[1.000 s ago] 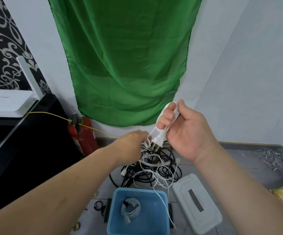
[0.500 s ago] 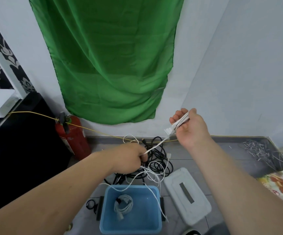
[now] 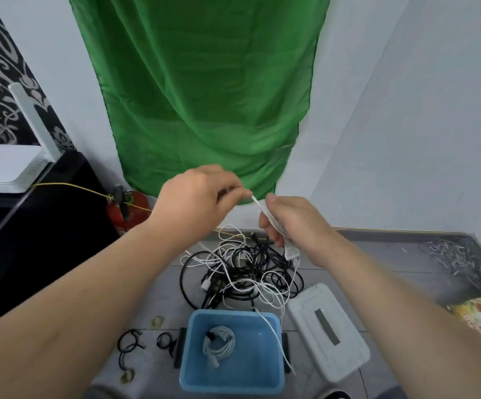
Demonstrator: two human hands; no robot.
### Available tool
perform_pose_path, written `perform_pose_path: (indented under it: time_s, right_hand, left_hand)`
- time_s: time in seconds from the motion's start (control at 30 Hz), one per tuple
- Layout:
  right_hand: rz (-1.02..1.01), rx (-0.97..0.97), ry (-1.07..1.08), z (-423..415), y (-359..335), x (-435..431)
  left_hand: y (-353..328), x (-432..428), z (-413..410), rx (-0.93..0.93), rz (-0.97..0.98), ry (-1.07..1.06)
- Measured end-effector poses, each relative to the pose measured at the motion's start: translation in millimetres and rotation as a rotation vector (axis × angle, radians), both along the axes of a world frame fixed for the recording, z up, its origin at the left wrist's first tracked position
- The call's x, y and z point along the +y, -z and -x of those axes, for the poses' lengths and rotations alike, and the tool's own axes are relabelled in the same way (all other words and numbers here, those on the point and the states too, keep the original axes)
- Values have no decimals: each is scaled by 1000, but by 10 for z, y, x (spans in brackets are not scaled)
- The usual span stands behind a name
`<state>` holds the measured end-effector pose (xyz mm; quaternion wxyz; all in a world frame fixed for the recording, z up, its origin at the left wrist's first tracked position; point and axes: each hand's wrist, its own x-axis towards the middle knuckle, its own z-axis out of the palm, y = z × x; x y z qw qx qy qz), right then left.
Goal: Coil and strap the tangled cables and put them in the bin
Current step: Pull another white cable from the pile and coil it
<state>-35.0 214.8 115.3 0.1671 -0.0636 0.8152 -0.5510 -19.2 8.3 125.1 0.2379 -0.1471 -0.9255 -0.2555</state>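
My right hand [image 3: 294, 223] grips a folded bundle of white cable [image 3: 273, 223], its plug end hanging below the fist. My left hand [image 3: 196, 197] pinches the same cable's strand just left of the bundle, both hands raised close together above the floor. A tangle of black and white cables [image 3: 242, 272] lies on the grey floor below them. A loose white strand trails from it over the rim of the blue bin [image 3: 276, 381]. Inside the bin lies one coiled white cable [image 3: 219, 344].
The bin's white lid [image 3: 328, 332] lies right of the bin. Black straps [image 3: 130, 344] rest on the floor to its left. A red fire extinguisher [image 3: 127, 211] stands by a black cabinet [image 3: 32, 240] with a white router [image 3: 6, 168]. Shredded scraps [image 3: 458, 257] lie far right.
My left hand rose from the tangle up to the right hand, bringing the white strand with it. My right hand turned, so the bundle's plug end now hangs down.
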Motion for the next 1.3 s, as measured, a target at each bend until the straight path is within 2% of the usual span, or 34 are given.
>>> perform_pose_path:
  time_s: [0.07, 0.17, 0.33, 0.4, 0.5, 0.63, 0.7, 0.77, 0.8, 0.87, 1.0, 1.13, 1.2, 1.3]
  right_hand:
    - [94, -92, -110, -58, -50, -104]
    - [401, -303, -203, -128, -114, -164]
    - [918, -447, -98, -127, -271, -232]
    - [1020, -458, 20, -91, -260, -228]
    - [981, -382, 232, 2, -180, -180]
    - [767, -193, 363, 134, -54, -49]
    - [471, 6, 404, 178, 47, 77]
    - [31, 238, 358, 189, 153, 192]
    - [-139, 304, 295, 185, 200, 226]
    - [-279, 294, 200, 161, 240, 250]
    - [-176, 91, 37, 18, 88, 135]
    - [25, -118, -158, -113, -19, -39]
    - [261, -275, -217, -147, -87, -98]
    - [600, -426, -214, -166, -209, -156]
  left_hand:
    - [39, -83, 26, -16, -17, -72]
    - [150, -84, 44, -153, -95, -78]
    - [321, 101, -87, -603, -225, 108]
    - [350, 220, -167, -733, -208, 165]
    - [377, 430, -288, -848, -54, 263]
    - [409, 480, -332, -846, 33, 337]
    - [412, 417, -314, -849, 4, 337]
    - [384, 353, -294, -812, -7, 347]
    - [354, 324, -274, -774, -34, 346]
    - [274, 253, -209, -624, -116, 313]
    - [184, 61, -49, -323, -345, 122]
    - [199, 11, -1, -125, -281, 79]
    - [188, 33, 3, -131, -345, 72]
    - [233, 77, -13, -295, -506, 65]
